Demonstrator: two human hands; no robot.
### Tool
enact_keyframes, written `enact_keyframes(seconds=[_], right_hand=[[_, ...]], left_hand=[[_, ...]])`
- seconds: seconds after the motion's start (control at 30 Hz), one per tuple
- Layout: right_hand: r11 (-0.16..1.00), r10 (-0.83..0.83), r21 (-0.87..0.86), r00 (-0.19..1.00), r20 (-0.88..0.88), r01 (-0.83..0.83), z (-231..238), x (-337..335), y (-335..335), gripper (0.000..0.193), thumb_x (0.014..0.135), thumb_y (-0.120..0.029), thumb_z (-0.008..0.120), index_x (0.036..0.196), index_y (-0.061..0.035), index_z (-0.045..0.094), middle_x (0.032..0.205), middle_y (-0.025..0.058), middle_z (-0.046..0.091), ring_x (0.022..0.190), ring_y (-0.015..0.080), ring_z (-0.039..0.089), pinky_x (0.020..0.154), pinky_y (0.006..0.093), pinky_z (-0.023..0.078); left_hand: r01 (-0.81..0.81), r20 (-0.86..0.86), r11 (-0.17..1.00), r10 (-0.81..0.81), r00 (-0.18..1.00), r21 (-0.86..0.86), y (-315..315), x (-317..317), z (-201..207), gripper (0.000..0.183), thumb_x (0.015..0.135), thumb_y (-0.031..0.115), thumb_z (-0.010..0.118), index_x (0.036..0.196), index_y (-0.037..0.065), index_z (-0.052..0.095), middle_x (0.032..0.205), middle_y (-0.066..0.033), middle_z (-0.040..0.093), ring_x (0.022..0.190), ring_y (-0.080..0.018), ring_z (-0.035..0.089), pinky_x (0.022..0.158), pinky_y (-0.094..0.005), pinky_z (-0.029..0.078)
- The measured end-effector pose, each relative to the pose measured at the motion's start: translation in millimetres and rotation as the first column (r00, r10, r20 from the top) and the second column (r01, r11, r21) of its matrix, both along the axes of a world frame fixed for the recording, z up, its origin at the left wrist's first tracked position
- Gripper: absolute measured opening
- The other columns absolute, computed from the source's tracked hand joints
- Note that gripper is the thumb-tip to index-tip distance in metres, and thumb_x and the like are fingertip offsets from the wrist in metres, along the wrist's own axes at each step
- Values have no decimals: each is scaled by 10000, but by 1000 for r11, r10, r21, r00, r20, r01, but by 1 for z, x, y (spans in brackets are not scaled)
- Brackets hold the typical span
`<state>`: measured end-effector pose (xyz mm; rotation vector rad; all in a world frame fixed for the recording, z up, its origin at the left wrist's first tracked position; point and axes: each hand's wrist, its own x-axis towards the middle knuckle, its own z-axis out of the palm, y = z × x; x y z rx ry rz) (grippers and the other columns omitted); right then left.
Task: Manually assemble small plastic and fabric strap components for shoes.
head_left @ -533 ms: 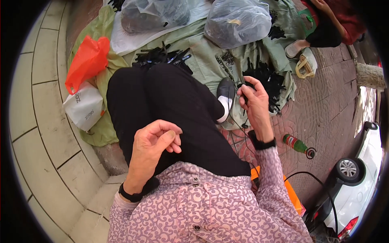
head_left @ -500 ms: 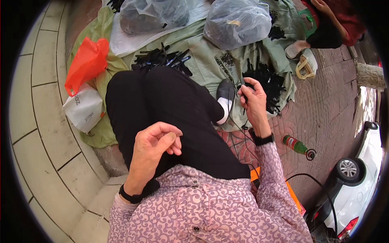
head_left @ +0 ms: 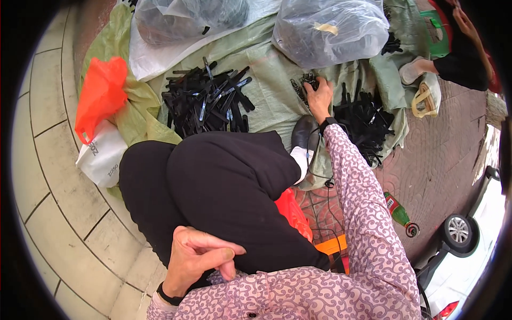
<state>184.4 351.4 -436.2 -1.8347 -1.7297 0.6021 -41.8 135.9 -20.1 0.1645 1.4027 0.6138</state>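
My right hand reaches out to a small heap of little dark pieces on the green sheet, fingers bent down with their tips at it. Thumb and forefinger look apart, and nothing large shows between them. Over my lap, my left hand is closed, thumb pressed against the curled fingers; whatever they may hold is hidden. Flat black strips lie in a loose pile left of the small heap. Another pile of black strips lies to the right of my right wrist.
Two filled clear plastic bags sit at the far side of the green sheet. An orange-red bag and a white bag lie left. A green bottle and thin black cable are right. Another person's hand shows far right.
My right hand has moved forward from above my shoe to the small heap. My left hand has dropped slightly, its thumb and fingers closer together. The view has shifted, showing more of the left strip pile.
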Motion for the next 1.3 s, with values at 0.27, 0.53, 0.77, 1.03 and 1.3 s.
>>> enact_keyframes(seconds=[0.27, 0.53, 0.77, 1.03, 1.3], right_hand=[[993, 110, -32, 994, -24, -111, -14, 0, 4, 224, 747, -119, 691, 950, -29, 664, 912, 199, 604, 881, 416, 608, 801, 477, 496], [986, -77, -164, 889, -452, 2, 78, -1, -9, 161, 756, -50, 690, 893, 35, 683, 733, 110, 678, 540, 164, 650, 542, 303, 495], [936, -91, -278, 615, -783, -215, 301, -19, -89, 155, 878, -1, 667, 1027, -14, 627, 675, 26, 630, 532, 29, 541, 462, 161, 354], [697, 708, 229, 600, -372, -679, 442, -37, -206, 314, 697, 48, 766, 996, -15, 690, 934, 104, 617, 747, 165, 635, 560, 238, 473], [652, 737, 251, 520, -432, -715, 456, -49, -248, 246, 831, 75, 650, 1072, 27, 663, 988, 115, 661, 702, 144, 658, 574, 212, 482]], left_hand=[[11, 51, 1000, -11, 999, -4, 5, -1, -1, 138, 812, -53, 623, 879, -97, 736, 605, -126, 678, 531, -155, 666, 543, -235, 554], [-43, 10, 996, 42, 999, 79, -12, 3, 0, 168, 875, 40, 608, 904, -70, 731, 636, -112, 687, 535, -144, 661, 492, -198, 459], [-196, 221, 929, 130, 967, 314, -39, 7, -8, 422, 1020, 287, 452, 1148, -76, 626, 896, -147, 721, 820, -174, 699, 710, -246, 501], [-630, 807, 769, 300, 508, 111, -67, 32, -11, 399, 1043, 325, 407, 1216, 1, 562, 1162, -94, 625, 1072, -216, 589, 959, -391, 471], [-678, 774, 715, 328, 542, 172, -115, 19, -2, 298, 1024, 200, 453, 1159, -35, 578, 1130, -116, 604, 1055, -246, 579, 1012, -403, 467]])
